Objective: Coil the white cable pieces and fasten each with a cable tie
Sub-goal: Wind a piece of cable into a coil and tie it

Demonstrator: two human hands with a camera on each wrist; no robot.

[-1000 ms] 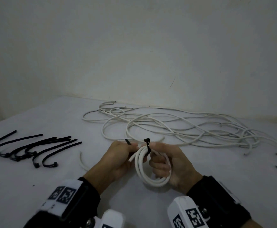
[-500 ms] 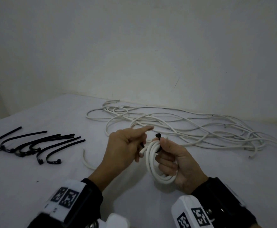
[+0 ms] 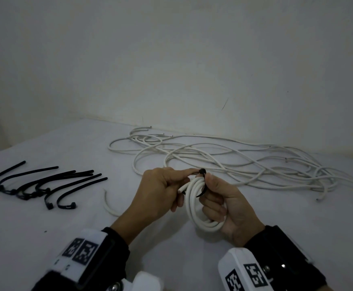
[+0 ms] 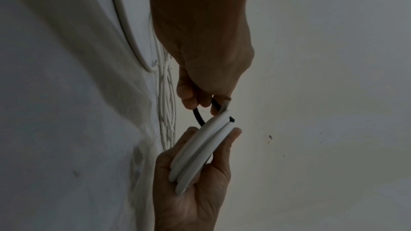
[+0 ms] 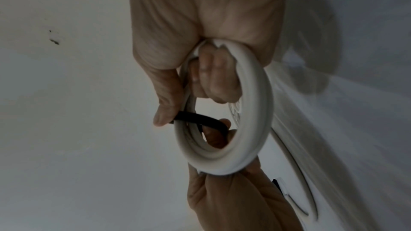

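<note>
A small coil of white cable [image 3: 193,206] stands upright in my right hand [image 3: 210,185], whose fingers curl through its loop while the thumb presses its top. A black cable tie [image 3: 202,171] wraps the coil near the top, its strap [image 3: 200,194] curving through the loop. My left hand [image 3: 187,174] pinches the tie at the coil's top left. In the left wrist view the left fingers [image 4: 195,99] curl round the black strap [image 4: 198,117] above the coil [image 4: 200,155]. The right wrist view shows the coil [image 5: 255,111] and the strap [image 5: 200,119] crossing it.
A tangle of loose white cables [image 3: 244,164] lies on the white table [image 3: 76,227] behind the hands, up to the wall. Several black cable ties [image 3: 45,185] lie at the left. A short curved white cable piece [image 3: 109,204] lies just left of my left wrist.
Half a second ago my left index finger pointed out straight; now it has folded back and pinches the tie at the coil's top. The coil stays in my right hand.
</note>
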